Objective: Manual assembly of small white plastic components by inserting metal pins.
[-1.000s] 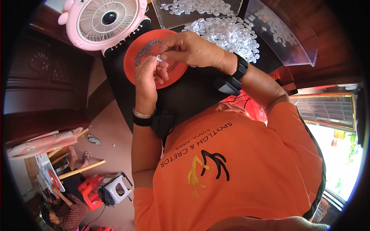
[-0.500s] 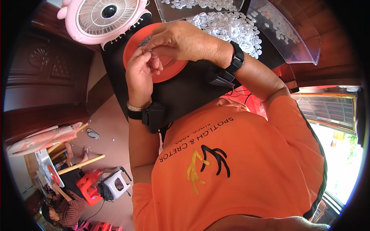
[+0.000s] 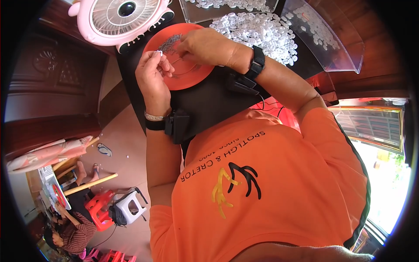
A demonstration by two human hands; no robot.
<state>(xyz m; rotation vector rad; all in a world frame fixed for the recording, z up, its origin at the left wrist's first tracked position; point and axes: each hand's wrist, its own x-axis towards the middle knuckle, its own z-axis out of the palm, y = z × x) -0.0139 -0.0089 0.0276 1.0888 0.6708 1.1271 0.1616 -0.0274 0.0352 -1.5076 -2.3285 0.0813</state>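
Pinched between the thumb and forefinger of my left hand (image 3: 152,78) is a small white plastic piece (image 3: 160,53), its tip poking out above the fingers. That hand is over the near left rim of a round orange-red plate (image 3: 192,81). My right hand (image 3: 207,47) reaches over the plate from the right with its fingers drawn together. What those fingertips hold, if anything, is hidden. Beside them, a heap of thin grey metal pieces (image 3: 169,43) lies on the plate, and a few loose ones lie closer to me.
A pink fan (image 3: 126,19) stands at the far left of the black table (image 3: 200,107). Many small white pieces (image 3: 257,35) are piled right of the plate, beside a clear plastic bin (image 3: 323,35). Another person (image 3: 76,233) sits at lower left near stools.
My hands have come apart. The right hand moved right from the left fingertips to the metal heap, while the left shifted slightly left, still pinching and now showing the white piece.
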